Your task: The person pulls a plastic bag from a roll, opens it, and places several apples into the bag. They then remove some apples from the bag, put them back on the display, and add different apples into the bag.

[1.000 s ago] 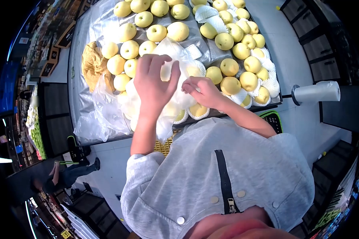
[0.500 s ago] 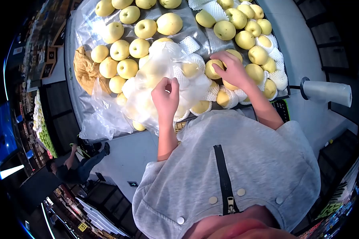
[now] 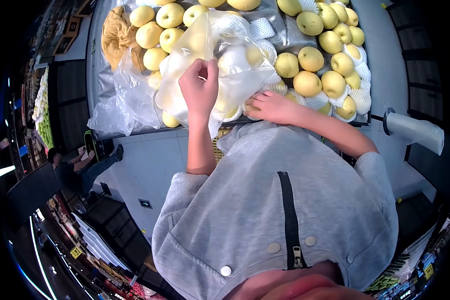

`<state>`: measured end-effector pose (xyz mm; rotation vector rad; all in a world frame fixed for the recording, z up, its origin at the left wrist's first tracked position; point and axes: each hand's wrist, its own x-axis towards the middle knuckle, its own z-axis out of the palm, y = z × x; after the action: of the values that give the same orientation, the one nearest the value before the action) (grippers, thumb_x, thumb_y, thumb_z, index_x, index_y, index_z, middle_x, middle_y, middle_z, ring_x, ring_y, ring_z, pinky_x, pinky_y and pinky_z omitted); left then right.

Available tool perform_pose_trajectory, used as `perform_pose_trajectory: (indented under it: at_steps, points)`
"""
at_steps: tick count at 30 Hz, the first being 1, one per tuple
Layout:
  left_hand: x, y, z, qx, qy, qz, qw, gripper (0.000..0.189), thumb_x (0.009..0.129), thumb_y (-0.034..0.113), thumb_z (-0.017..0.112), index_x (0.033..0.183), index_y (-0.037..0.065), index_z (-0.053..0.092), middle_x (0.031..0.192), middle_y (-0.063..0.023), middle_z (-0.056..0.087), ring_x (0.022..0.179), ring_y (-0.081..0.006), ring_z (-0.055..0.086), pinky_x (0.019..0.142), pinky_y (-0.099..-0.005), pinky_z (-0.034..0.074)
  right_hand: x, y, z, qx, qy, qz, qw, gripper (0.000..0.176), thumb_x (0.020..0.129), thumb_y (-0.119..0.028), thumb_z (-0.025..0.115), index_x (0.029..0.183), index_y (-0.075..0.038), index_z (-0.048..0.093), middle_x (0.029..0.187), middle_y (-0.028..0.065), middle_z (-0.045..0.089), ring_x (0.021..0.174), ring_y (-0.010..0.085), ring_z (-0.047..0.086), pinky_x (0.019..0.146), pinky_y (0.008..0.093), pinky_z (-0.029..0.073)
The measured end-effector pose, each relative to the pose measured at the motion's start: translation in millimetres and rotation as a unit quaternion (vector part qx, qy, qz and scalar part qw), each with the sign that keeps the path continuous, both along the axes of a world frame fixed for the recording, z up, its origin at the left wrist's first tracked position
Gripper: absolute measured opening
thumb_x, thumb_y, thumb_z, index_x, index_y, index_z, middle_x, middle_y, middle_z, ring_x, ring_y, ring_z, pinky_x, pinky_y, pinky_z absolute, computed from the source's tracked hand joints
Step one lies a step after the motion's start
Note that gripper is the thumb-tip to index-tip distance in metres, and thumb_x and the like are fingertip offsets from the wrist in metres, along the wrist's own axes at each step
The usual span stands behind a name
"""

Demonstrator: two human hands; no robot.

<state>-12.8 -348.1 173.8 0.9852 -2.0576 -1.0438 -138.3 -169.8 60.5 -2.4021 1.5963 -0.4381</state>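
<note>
A: What's in hand at the display table [image 3: 98,82]?
B: Handling the clear plastic bag [image 3: 240,82], I'd judge. It spreads above the near fruit [image 3: 307,83]; whether any sits inside, I can't tell.
A: And the hands?
B: The left hand [image 3: 200,86] pinches the bag between thumb and fingers. The right hand [image 3: 270,106] is by its lower right edge, fingers bent; I can't tell if it grasps anything.
A: What would the next move call for?
B: Gentle fingers, probably: the plastic looks thin, glossy, creased.
A: The fruit?
B: Round, yellow, smooth, some in white foam nets [image 3: 361,100].
</note>
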Motion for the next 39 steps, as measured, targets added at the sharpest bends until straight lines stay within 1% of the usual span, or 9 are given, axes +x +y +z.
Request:
perform_pose_trajectory:
  at_steps: [6, 9, 22, 26, 27, 31, 34, 36, 39]
  points:
    - [31.1, 1.9, 9.6, -0.021, -0.001, 0.033, 0.999, 0.024, 0.087, 0.015, 0.067, 0.071, -0.001, 0.060, 0.057, -0.0058, 0.059, 0.053, -0.0108, 0.053, 0.056, -0.0261, 0.043, 29.3, -9.3, -25.0, -0.031, 0.209, 0.012, 0.977, 0.037, 0.085, -0.020, 0.056, 0.121, -0.022, 0.062, 0.135, 0.0090, 0.053, 0.119, 0.0244, 0.051, 0.091, 0.0362, 0.042]
    - [41.1, -0.3, 11.5, -0.008, 0.008, 0.048, 0.999, 0.024, 0.087, 0.015, 0.067, 0.071, -0.001, 0.060, 0.058, -0.0055, 0.058, 0.054, -0.0105, 0.053, 0.056, -0.0260, 0.043, 31.4, -12.4, -25.9, -0.041, 0.209, 0.003, 0.977, 0.034, 0.085, -0.020, 0.055, 0.118, -0.023, 0.063, 0.134, 0.0099, 0.053, 0.116, 0.0244, 0.052, 0.091, 0.0371, 0.042]
    - [36.4, -7.0, 3.9, 0.040, 0.021, 0.024, 0.999, 0.026, 0.088, 0.015, 0.066, 0.071, -0.002, 0.058, 0.057, -0.0030, 0.054, 0.055, -0.0075, 0.046, 0.056, -0.0246, 0.040, -6.8, 3.9, -7.7, -0.075, -0.001, -0.001, 0.997, 0.035, 0.082, -0.011, 0.057, 0.116, -0.020, 0.059, 0.128, 0.0129, 0.053, 0.118, 0.0331, 0.048, 0.099, 0.0451, 0.040]
    - [35.9, -12.4, -1.3, 0.035, 0.001, 0.025, 0.999, 0.025, 0.088, 0.015, 0.066, 0.071, -0.002, 0.058, 0.057, -0.0029, 0.054, 0.055, -0.0074, 0.046, 0.055, -0.0244, 0.040, -17.6, 20.3, 6.9, -0.028, -0.249, -0.094, 0.964, 0.062, 0.065, -0.011, 0.077, 0.123, -0.012, 0.052, 0.133, 0.0135, 0.050, 0.119, 0.0369, 0.045, 0.103, 0.0455, 0.037]
    - [34.6, -13.9, -3.6, 0.035, 0.011, 0.021, 0.999, 0.025, 0.089, 0.015, 0.066, 0.071, -0.002, 0.058, 0.057, -0.0031, 0.055, 0.055, -0.0076, 0.046, 0.055, -0.0245, 0.040, -21.8, 23.5, 15.9, -0.018, -0.290, -0.117, 0.950, 0.083, 0.055, -0.015, 0.085, 0.128, -0.010, 0.046, 0.132, 0.0130, 0.049, 0.120, 0.0328, 0.047, 0.105, 0.0426, 0.037]
    - [29.0, -12.6, -8.4, 0.037, 0.009, 0.003, 0.999, 0.025, 0.089, 0.017, 0.066, 0.073, -0.001, 0.060, 0.057, -0.0039, 0.056, 0.054, -0.0087, 0.048, 0.056, -0.0255, 0.041, -24.4, 35.1, 39.3, 0.041, -0.527, -0.231, 0.817, 0.097, 0.055, -0.021, 0.086, 0.137, -0.009, 0.034, 0.131, 0.0091, 0.046, 0.124, 0.0220, 0.047, 0.108, 0.0346, 0.036]
    - [21.3, -10.0, -7.5, 0.030, -0.013, -0.007, 0.999, 0.026, 0.089, 0.018, 0.065, 0.073, -0.002, 0.060, 0.058, -0.0047, 0.057, 0.054, -0.0099, 0.049, 0.056, -0.0267, 0.042, -34.4, 38.6, 55.4, -0.001, -0.746, -0.191, 0.638, 0.101, 0.060, -0.025, 0.082, 0.144, -0.007, 0.028, 0.136, 0.0086, 0.044, 0.128, 0.0231, 0.045, 0.110, 0.0372, 0.035]
    - [17.4, -7.3, -4.1, 0.033, -0.015, -0.015, 0.999, 0.026, 0.089, 0.017, 0.065, 0.073, -0.002, 0.060, 0.058, -0.0051, 0.058, 0.055, -0.0103, 0.049, 0.057, -0.0268, 0.042, -45.9, 43.4, 60.9, 0.010, -0.808, -0.175, 0.563, 0.107, 0.066, -0.046, 0.081, 0.150, -0.009, 0.026, 0.150, 0.0143, 0.035, 0.131, 0.0309, 0.045, 0.109, 0.0483, 0.040]
    - [16.0, -5.8, -7.8, 0.042, 0.001, -0.033, 0.999, 0.026, 0.091, 0.015, 0.064, 0.072, -0.002, 0.057, 0.057, -0.0028, 0.054, 0.055, -0.0078, 0.046, 0.055, -0.0248, 0.039, -65.1, 43.3, 76.0, 0.047, -0.912, -0.062, 0.403, 0.106, 0.068, -0.058, 0.077, 0.150, -0.012, 0.028, 0.150, 0.0172, 0.035, 0.127, 0.0399, 0.047, 0.096, 0.0506, 0.048]
